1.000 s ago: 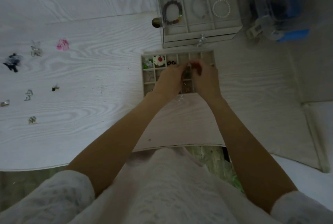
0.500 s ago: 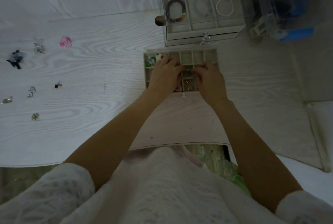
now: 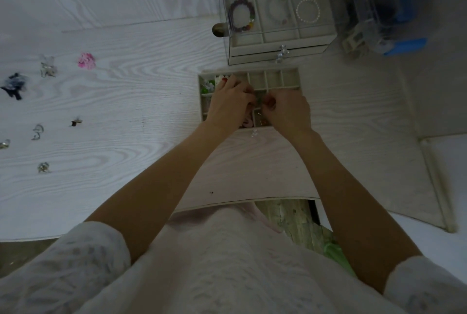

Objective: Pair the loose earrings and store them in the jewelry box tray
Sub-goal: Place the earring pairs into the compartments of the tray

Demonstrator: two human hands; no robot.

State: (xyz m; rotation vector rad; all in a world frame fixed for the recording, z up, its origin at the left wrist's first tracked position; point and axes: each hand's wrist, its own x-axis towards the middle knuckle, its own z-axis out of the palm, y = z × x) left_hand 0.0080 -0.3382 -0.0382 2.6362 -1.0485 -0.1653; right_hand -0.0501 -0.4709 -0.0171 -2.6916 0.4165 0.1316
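A pale wood-grain table (image 3: 131, 101) is seen from above. At its far side a clear box (image 3: 275, 13) is set, with three bracelets laid inside. Just before it a divided tray (image 3: 274, 78) is placed, its right cells bare. Both hands are held over the tray's middle cells: the left hand (image 3: 231, 104) and the right hand (image 3: 288, 109) are curled, fingertips nearly meeting; whether anything is pinched cannot be told. Loose earrings are scattered well to the left, among them a pink one (image 3: 86, 60) and a dark one (image 3: 14, 85).
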